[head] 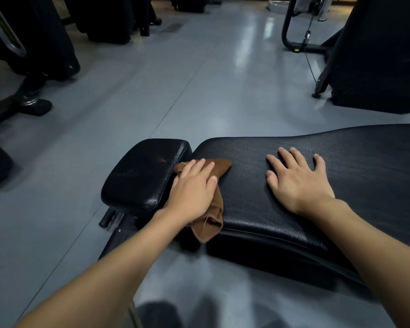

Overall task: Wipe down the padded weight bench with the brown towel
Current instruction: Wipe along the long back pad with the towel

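While brown towel lies on bench, floor gleams.

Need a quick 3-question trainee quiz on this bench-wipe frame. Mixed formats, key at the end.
1. True or false: the right hand presses the brown towel.
2. Where does the towel lie? A) where the small pad meets the long pad B) lifted clear of both pads C) at the long pad's far right end
3. Fill in: the right hand rests ____ on the long pad, fingers spread, holding nothing.
Key: 1 false, the left hand presses it; 2 A; 3 flat.
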A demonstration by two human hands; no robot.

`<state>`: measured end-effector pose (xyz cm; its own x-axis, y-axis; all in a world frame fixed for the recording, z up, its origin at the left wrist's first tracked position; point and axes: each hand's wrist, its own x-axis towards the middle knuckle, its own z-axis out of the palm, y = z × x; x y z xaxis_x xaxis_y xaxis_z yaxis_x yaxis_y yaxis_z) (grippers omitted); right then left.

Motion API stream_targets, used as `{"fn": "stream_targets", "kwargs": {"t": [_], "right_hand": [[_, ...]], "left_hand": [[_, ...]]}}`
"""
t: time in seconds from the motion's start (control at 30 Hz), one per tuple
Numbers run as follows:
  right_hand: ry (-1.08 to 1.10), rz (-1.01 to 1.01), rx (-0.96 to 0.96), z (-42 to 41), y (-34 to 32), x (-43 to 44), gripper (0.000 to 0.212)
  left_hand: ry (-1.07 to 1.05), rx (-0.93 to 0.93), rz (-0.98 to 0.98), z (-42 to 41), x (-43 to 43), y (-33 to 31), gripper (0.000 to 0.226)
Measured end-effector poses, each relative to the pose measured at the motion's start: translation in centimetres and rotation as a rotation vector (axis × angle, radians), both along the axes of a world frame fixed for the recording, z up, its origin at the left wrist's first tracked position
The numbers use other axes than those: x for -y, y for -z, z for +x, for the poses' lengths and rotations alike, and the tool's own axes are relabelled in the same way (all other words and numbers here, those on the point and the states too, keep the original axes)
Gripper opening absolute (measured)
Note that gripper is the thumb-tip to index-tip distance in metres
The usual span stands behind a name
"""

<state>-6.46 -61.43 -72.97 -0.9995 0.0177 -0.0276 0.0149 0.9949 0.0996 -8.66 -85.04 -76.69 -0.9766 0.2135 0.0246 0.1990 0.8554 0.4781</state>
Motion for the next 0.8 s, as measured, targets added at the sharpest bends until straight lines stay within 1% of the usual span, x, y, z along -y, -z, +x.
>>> {"fn": "stream_targets", "kwargs": {"t": [0.1, 0.27, 0.43, 0.5, 0.7, 0.8], "right_hand": [[-0.006, 0.001, -0.009, -0.1, 0.1, -0.1, 0.056], [-0.015, 0.005, -0.021, -0.1, 0.1, -0.2, 0.055], [-0.02, -0.007, -0.027, -0.3, 0.1, -0.3, 0.054], [-0.022, -0.009, -0.028, -0.4, 0.2, -0.4, 0.054], [-0.021, -0.019, -0.028, -0.3, 0.1, -0.3, 0.053], [-0.022, -0.025, -0.021, -0.3, 0.0, -0.3, 0.054]], "left_hand": [[0.002, 0.044, -0.002, -4.0, -0.8, -0.2, 0.051], [-0.01, 0.063, 0.018, -9.3, -2.6, -0.6, 0.051], [-0.056, 0.131, 0.011, -13.1, -3.8, -0.9, 0.059], [-0.077, 0.153, 0.008, -13.2, -4.0, -1.1, 0.057], [-0.073, 0.112, 0.04, -10.8, -3.0, -1.0, 0.054], [-0.074, 0.094, 0.02, -8.3, -2.0, -0.7, 0.053]]}}
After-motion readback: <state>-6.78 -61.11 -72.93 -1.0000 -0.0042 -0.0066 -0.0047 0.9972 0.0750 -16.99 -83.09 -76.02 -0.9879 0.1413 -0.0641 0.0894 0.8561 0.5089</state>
